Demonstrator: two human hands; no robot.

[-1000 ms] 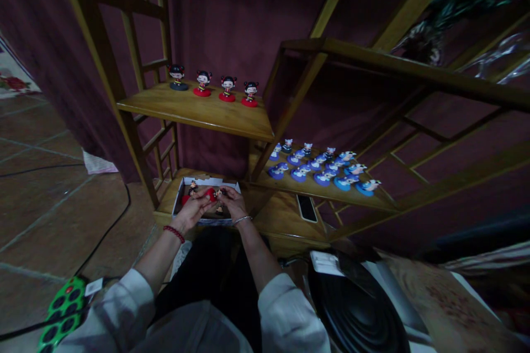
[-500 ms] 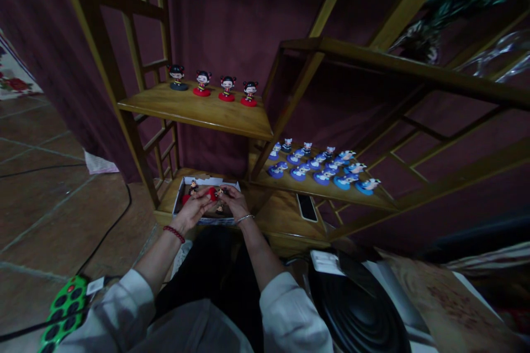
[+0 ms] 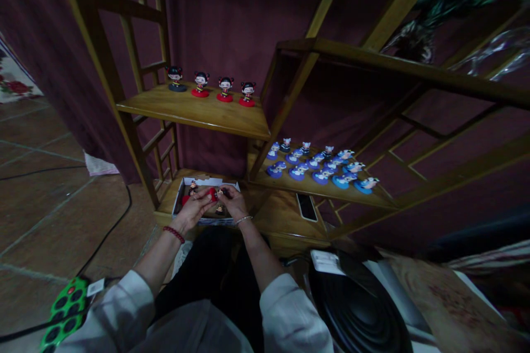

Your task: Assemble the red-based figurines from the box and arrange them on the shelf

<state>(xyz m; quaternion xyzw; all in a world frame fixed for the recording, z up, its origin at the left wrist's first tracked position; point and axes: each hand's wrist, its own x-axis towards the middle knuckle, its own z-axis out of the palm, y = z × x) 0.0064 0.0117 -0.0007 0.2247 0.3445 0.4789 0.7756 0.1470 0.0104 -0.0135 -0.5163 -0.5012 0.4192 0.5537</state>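
1. I see both sets of fingers pinching one small red-based figurine (image 3: pixel 213 193): left hand (image 3: pixel 194 208) on its red base, right hand (image 3: pixel 232 203) on its dark head.
2. It is held just above the white box (image 3: pixel 185 183) on the lowest shelf (image 3: pixel 281 215).
3. More figurines lie in that box.
4. A phone (image 3: pixel 307 207) lies on the shelf to the right.

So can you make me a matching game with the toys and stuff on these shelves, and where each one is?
Things:
1. blue-based figurines
2. red-based figurines
3. phone
4. white box

Places:
A. bottom shelf, right of the box
B. under both hands
C. top shelf, in a row
D. middle shelf, in rows

Pairs: 1-D, 2-C, 3-A, 4-B
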